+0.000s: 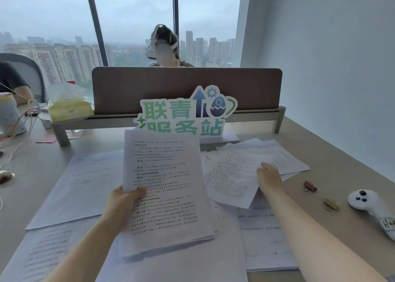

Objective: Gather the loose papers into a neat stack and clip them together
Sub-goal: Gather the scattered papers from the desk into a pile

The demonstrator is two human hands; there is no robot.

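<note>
Printed sheets (168,187) being gripped at the left edge by the left hand (123,198), thumb on top — keeping the gathered stack lifted and tilted for adding more. Reaching with the right hand (269,178), fingers loosely curled onto the fanned pages (233,174) at the right, not yet clamping them. Waiting nearby on the desk (333,170) — a brown binder clip (310,186) and an olive binder clip (330,204), within easy reach for later. Lying loose all around, more papers (85,185).

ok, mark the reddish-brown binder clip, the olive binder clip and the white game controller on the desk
reddish-brown binder clip (310,185): head view, on its folded body.
olive binder clip (331,203): head view, on its body, beside the wire loops.
white game controller (365,200): head view, on the rounded top, just below the black buttons.
</note>
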